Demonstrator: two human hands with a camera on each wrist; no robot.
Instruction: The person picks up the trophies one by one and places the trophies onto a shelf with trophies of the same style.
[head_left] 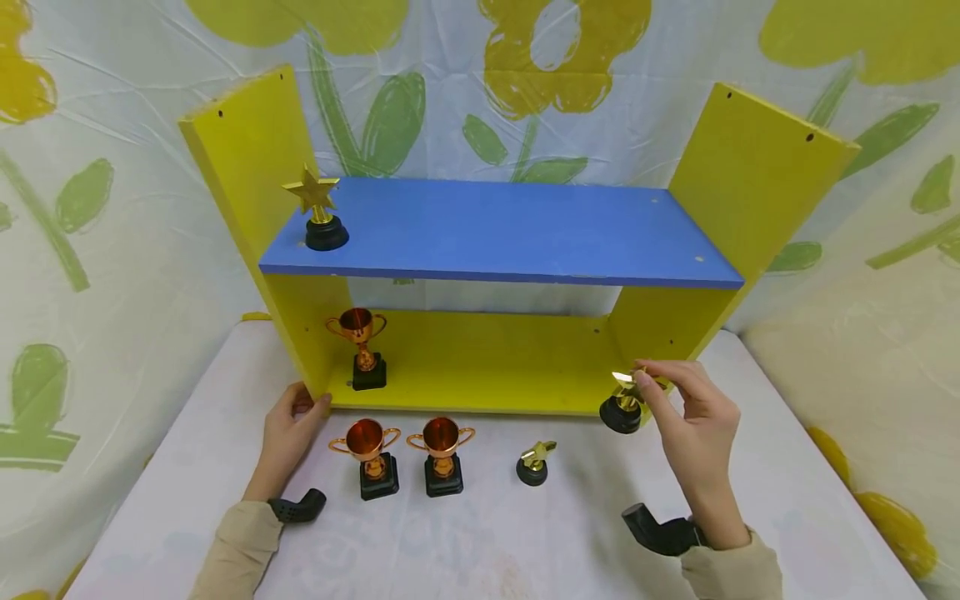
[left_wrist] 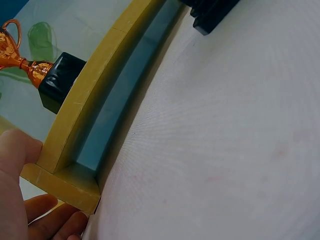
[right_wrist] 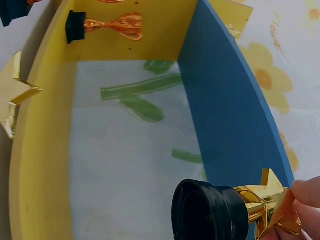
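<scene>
My right hand (head_left: 696, 425) pinches a gold star trophy (head_left: 621, 413) by its star, in front of the shelf's lower right end. In the right wrist view the round black base of this star trophy (right_wrist: 212, 212) tilts toward the camera. My left hand (head_left: 288, 437) grips the lower front left corner of the yellow and blue shelf (head_left: 480, 404), thumb and fingers on either side of the board (left_wrist: 62, 185). Before the shelf stand two copper-coloured cup trophies (head_left: 375, 471) (head_left: 442, 467) and a smaller-looking gold star trophy (head_left: 533, 468).
Another star trophy (head_left: 325, 225) stands at the left of the blue upper board (head_left: 510, 233). On the yellow lower board a copper-coloured cup trophy (head_left: 367, 362) stands at the left. Yellow side panels (head_left: 757, 175) rise above the blue board. Behind hangs a flower-printed cloth (head_left: 450, 100).
</scene>
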